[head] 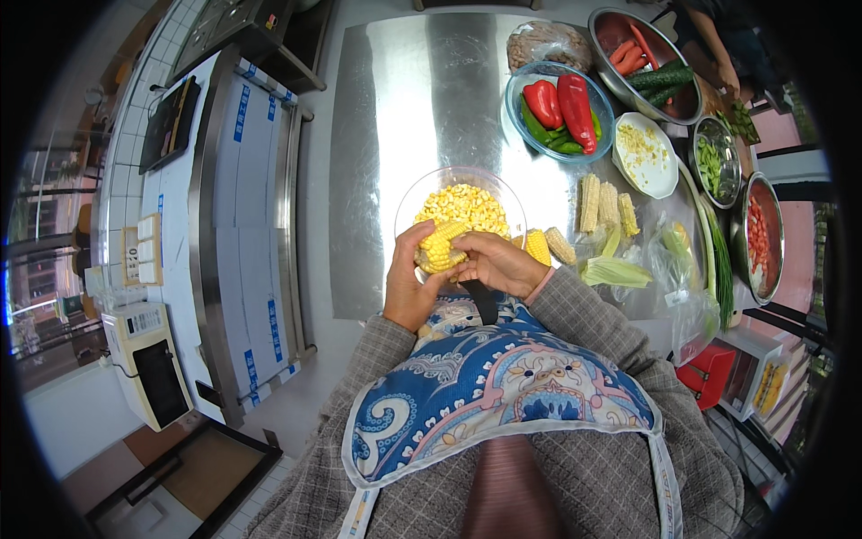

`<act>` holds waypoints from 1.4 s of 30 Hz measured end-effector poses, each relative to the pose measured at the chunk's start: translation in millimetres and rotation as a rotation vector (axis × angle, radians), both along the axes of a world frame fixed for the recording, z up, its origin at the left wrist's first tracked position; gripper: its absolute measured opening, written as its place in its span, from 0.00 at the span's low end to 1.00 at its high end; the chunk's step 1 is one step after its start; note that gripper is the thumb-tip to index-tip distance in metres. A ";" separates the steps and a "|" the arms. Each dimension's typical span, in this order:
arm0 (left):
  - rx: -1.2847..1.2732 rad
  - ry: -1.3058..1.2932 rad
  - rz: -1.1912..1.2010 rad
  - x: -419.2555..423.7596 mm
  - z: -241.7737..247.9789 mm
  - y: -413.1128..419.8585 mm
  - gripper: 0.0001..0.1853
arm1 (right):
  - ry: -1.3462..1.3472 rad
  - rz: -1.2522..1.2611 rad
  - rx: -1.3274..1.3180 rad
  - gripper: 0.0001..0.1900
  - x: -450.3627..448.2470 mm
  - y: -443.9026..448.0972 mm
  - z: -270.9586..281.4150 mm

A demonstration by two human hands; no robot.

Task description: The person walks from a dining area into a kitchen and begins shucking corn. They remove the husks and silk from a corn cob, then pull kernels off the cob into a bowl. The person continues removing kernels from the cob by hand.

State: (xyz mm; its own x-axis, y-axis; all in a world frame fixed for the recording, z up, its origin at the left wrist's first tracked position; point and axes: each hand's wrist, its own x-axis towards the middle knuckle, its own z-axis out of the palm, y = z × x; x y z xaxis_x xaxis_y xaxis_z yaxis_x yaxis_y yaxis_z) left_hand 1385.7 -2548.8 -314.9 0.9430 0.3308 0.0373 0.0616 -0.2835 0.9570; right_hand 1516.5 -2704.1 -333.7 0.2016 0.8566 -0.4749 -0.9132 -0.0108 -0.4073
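Observation:
My left hand (409, 279) grips a piece of yellow corn cob (441, 246), part of it stripped of kernels. On the cob's right side, my right hand (500, 261) rests with its thumb and fingers against the kernels. Both hands are over the near rim of a clear bowl (517, 195), which holds many loose corn kernels (465, 207). Just right of the bowl lie a cob piece with yellow kernels (537, 247) and a bare cob piece (560, 245). Several stripped cobs (589, 202) are farther right, near a pale green corn husk (616, 271).
On the steel table (404, 101) stand a blue-rimmed bowl of peppers (562, 114), a white plate with yellow bits (645, 155), and a steel bowl (646, 64) of carrots and cucumbers. Plastic bags, scallions (720, 269) and two more steel bowls line the right. Another person's hand (728, 79) is at the far right.

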 end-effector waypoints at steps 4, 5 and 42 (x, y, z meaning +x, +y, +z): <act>-0.088 0.033 0.037 -0.2 -0.1 -1.1 0.41 | -0.018 -0.007 0.004 0.17 -0.3 -0.1 -5.6; -0.072 0.033 0.036 -0.6 0.0 -1.1 0.41 | -0.015 -0.009 0.006 0.17 0.0 -0.5 -5.5; -0.005 0.082 0.022 -2.5 3.6 -2.4 0.39 | -0.518 0.197 -0.235 0.25 3.8 -1.2 -13.4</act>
